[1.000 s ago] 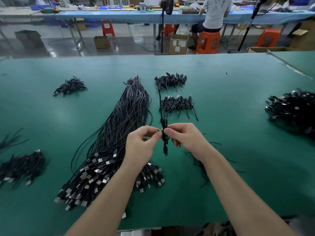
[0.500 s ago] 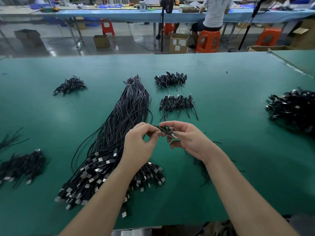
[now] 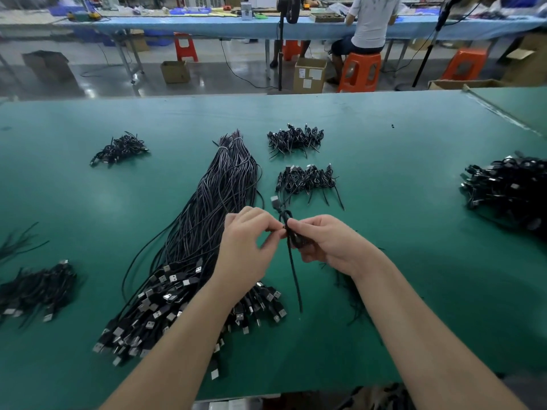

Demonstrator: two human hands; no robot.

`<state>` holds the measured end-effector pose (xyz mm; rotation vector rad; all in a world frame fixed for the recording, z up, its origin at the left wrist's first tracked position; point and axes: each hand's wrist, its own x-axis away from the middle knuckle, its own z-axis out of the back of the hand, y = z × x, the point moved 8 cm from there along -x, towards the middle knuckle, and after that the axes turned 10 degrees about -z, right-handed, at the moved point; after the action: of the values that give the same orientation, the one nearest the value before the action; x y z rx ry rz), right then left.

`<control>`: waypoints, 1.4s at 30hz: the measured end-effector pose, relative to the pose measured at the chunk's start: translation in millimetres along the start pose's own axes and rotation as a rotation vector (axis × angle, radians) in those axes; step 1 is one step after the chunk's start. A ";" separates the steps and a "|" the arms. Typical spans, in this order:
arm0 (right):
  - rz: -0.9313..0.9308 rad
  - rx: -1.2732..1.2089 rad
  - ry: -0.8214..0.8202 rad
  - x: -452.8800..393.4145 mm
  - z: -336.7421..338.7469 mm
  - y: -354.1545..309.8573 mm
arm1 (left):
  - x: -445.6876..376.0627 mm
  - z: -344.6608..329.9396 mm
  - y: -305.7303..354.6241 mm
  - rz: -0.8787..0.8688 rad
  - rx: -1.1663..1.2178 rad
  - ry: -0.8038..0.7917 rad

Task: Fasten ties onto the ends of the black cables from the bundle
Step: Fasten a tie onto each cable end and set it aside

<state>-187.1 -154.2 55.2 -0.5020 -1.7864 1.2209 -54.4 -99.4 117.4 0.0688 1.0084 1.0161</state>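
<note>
Counter [image 3: 384, 173]: flat teal-green, uniform, no pattern. Long cable bundle [image 3: 213, 208]: black with a greyish sheen along the strands; plug ends [image 3: 165, 294] black with silver metal tips. Coiled cable [image 3: 291, 232] between the hands: black, silver-tipped plug. Small tied heaps [image 3: 306, 180]: black throughout. Right-hand pile [image 3: 509, 184]: black, silver flecks. Far bench [image 3: 207, 25]: pale blue. Stools [image 3: 359, 71]: bright orange. Boxes [image 3: 309, 74]: brown cardboard, white labels. Seated person's shirt [image 3: 374, 19]: white.
</note>
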 end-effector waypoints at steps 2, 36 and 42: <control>-0.077 -0.066 -0.013 -3.1 -3.1 4.9 | -1.7 -0.5 17.8 -0.232 -0.242 0.014; 0.070 -0.005 0.099 -6.5 -3.4 8.2 | 10.7 -8.1 -1.1 -0.065 -0.108 -0.072; 0.262 0.331 0.221 2.4 3.3 -3.4 | 28.1 -13.3 -47.8 0.540 0.317 0.025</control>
<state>-190.6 -155.7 58.9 -0.6626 -1.3291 1.5428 -28.0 -110.9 68.2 0.6176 1.1979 1.3339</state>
